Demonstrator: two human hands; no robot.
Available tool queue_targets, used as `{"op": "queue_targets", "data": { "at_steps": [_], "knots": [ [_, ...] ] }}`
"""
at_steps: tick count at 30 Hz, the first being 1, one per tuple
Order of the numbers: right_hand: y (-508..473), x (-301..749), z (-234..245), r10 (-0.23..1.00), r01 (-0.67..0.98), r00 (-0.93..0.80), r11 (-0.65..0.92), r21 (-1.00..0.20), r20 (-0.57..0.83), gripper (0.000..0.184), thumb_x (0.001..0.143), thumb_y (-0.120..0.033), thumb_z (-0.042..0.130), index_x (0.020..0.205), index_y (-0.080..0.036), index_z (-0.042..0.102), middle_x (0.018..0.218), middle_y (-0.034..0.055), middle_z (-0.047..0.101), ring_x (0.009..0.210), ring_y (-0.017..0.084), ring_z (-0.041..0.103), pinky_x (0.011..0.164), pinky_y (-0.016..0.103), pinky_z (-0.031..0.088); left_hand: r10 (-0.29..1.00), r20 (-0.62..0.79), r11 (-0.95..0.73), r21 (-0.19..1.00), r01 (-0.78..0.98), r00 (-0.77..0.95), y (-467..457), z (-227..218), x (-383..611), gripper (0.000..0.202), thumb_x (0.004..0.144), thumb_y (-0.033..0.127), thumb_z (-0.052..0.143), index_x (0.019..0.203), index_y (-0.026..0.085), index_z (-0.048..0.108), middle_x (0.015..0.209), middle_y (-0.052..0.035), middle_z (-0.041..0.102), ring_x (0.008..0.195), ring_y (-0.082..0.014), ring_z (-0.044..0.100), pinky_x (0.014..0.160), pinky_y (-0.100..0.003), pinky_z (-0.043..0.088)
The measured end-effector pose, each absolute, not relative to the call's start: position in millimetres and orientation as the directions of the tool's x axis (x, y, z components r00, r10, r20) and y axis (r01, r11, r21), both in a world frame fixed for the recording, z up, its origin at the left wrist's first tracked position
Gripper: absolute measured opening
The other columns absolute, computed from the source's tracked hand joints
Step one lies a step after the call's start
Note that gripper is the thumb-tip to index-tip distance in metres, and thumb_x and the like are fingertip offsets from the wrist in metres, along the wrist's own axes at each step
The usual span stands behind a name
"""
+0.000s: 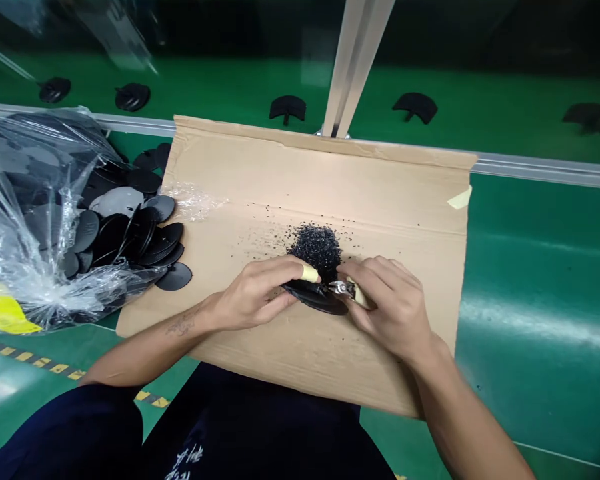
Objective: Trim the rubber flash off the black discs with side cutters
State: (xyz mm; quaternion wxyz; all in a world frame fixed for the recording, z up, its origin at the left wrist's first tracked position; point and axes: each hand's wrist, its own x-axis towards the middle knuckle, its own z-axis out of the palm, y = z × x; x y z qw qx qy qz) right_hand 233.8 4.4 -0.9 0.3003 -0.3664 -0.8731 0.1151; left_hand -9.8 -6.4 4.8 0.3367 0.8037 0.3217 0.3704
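Pinched between thumb and fingers of my left hand (263, 290) is a black plastic disc (317, 298), held tilted above the cardboard. My right hand (393, 303) grips a pair of small metal cutting pliers (341, 287), whose jaws are at the disc's upper right edge. The handles are mostly hidden in my palm. Yellowish tape wraps a finger of my left hand, and something pale yellow shows in the right grip. Just beyond the disc lies a heap of small black plastic bits (316, 248), with loose bits scattered around it.
A cardboard sheet (280, 360) lies beneath my hands on the green floor (540, 267). At left, many black discs (155, 243) spill from a clear plastic bag (45, 267) with a yellow label (9, 312). A metal frame post (357, 67) and dark glass panels stand behind the cardboard.
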Motion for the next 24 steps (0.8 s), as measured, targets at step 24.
{"op": "queue_targets", "data": {
  "at_steps": [24],
  "knots": [
    [-5,228,1,0.695,0.635,-0.557,0.709,-0.307,0.455,0.016,0.099,-0.014,0.056,0.089,-0.015,0.068,0.070,0.0014,0.070,0.060,0.013,0.062,0.059,0.028,0.045,0.779,0.413,-0.559,0.799,0.222,0.472,-13,-3,-4,0.021,0.094,0.009,0.062,0.114,0.011,0.066,0.100,-0.0116,0.075,0.093,-0.0165,0.072,0.081,-0.026,0.060]
  ]
}}
